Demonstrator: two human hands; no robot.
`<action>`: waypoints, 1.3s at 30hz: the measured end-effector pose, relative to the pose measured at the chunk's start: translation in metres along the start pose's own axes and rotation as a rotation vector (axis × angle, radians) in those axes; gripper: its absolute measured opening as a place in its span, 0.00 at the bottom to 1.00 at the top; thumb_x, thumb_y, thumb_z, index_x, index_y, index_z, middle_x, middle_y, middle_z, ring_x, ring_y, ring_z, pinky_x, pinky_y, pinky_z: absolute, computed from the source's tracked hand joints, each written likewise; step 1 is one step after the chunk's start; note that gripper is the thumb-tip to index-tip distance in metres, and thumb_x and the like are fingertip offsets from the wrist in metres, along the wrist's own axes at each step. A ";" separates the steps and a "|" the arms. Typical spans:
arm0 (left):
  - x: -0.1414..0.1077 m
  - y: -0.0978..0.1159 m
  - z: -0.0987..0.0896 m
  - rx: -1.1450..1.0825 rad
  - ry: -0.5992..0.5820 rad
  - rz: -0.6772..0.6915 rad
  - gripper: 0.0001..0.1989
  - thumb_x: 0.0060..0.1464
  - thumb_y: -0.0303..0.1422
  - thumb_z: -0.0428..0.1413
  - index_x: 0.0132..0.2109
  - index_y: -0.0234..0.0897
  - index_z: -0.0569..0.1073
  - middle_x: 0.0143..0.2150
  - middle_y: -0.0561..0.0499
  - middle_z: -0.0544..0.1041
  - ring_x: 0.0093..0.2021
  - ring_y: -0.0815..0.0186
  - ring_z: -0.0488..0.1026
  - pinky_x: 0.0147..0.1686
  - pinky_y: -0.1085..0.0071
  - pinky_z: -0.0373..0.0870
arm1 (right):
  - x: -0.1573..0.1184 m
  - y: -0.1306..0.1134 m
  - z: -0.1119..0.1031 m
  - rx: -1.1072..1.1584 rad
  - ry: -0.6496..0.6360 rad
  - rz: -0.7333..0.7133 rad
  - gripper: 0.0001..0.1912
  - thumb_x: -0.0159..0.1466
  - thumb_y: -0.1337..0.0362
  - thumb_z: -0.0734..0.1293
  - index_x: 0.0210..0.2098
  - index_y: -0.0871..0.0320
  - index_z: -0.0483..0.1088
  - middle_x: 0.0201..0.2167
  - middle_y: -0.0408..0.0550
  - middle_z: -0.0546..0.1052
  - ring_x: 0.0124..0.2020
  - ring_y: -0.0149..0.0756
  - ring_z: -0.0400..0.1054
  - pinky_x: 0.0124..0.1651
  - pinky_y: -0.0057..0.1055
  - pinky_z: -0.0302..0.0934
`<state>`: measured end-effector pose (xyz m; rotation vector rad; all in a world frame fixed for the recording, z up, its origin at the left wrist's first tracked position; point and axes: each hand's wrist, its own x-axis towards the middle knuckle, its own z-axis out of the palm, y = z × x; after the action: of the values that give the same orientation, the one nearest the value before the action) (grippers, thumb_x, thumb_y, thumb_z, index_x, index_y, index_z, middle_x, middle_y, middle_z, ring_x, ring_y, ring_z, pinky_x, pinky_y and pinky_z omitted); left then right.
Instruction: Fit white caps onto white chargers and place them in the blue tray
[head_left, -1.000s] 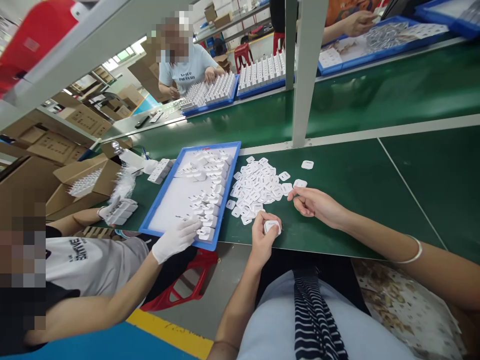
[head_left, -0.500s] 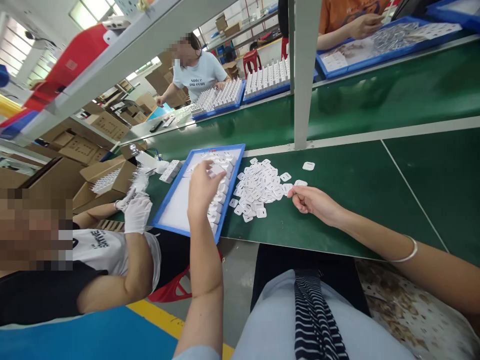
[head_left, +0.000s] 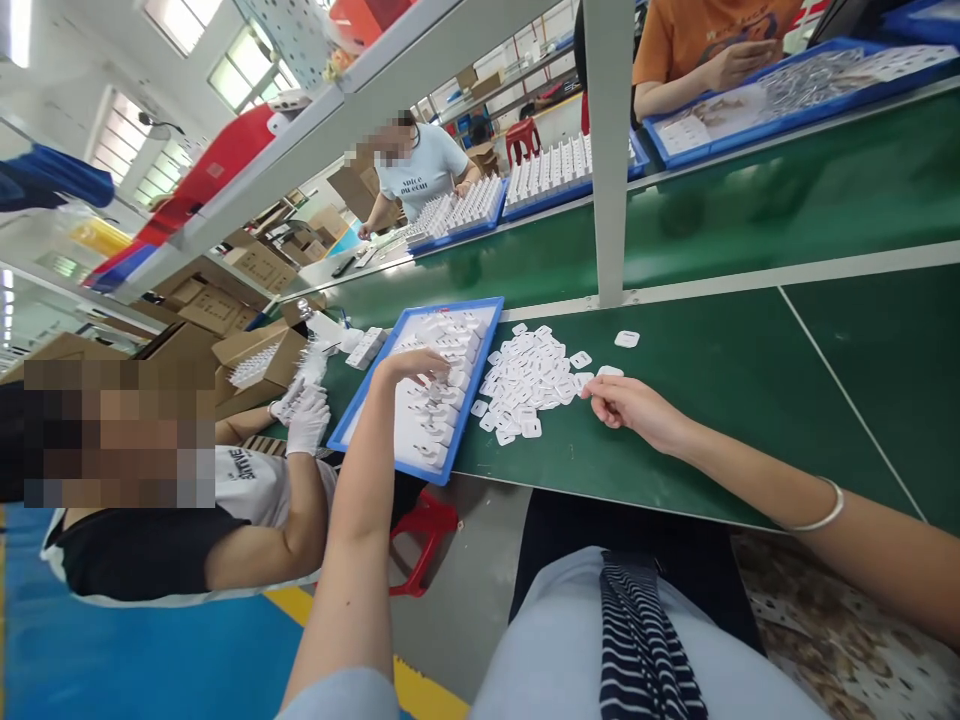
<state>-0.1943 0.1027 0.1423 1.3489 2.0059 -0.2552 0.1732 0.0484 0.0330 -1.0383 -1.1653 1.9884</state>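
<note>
My left hand (head_left: 416, 367) is over a blue-rimmed tray (head_left: 491, 330), fingers stretched out and pointing down at the white plastic parts standing there in rows (head_left: 442, 410). Its fingertips are partly hidden, and I make out nothing held in them. Right of the tray lies a loose pile of small white square plates with slots (head_left: 529, 375). At the pile's right edge my right hand (head_left: 626, 402) has thumb and forefinger pinched together on a white square plate (head_left: 583, 382). Another plate (head_left: 627, 339) lies apart on the green tabletop (head_left: 697, 340).
At my left a person in white gloves (head_left: 306, 425) handles white parts beside an open carton (head_left: 259, 365). A metal post (head_left: 606, 150) rises behind the pile. Beyond, two people work at blue trays (head_left: 540, 200) across the bench. A red stool (head_left: 427, 545) stands below.
My left hand has lowered onto the rows in the tray and its fingers have straightened. My right hand keeps its place by the pile. The whole view has shifted a little.
</note>
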 end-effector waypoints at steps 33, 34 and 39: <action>-0.084 -0.092 0.070 -0.282 0.129 0.042 0.38 0.49 0.67 0.46 0.45 0.40 0.78 0.56 0.43 0.76 0.58 0.51 0.71 0.49 0.62 0.74 | -0.001 0.011 0.004 -0.135 -0.072 0.043 0.15 0.59 0.52 0.71 0.32 0.59 0.72 0.21 0.43 0.70 0.23 0.29 0.58 0.26 0.30 0.52; -0.087 -0.094 0.071 -0.273 0.139 0.047 0.37 0.48 0.67 0.48 0.46 0.41 0.78 0.56 0.43 0.77 0.58 0.50 0.71 0.52 0.61 0.73 | -0.001 0.011 0.004 -0.136 -0.073 0.043 0.15 0.59 0.52 0.71 0.32 0.59 0.72 0.21 0.43 0.70 0.23 0.29 0.58 0.26 0.30 0.52; -0.097 -0.098 0.076 -0.248 0.162 0.109 0.34 0.47 0.64 0.52 0.48 0.44 0.78 0.54 0.47 0.80 0.62 0.50 0.68 0.61 0.61 0.65 | -0.001 0.010 0.005 -0.152 -0.087 0.049 0.16 0.56 0.51 0.72 0.29 0.58 0.70 0.20 0.43 0.70 0.22 0.29 0.58 0.26 0.30 0.52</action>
<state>-0.2261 -0.0507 0.1275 1.3487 2.0089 0.1528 0.1683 0.0408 0.0262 -1.0740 -1.3675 2.0260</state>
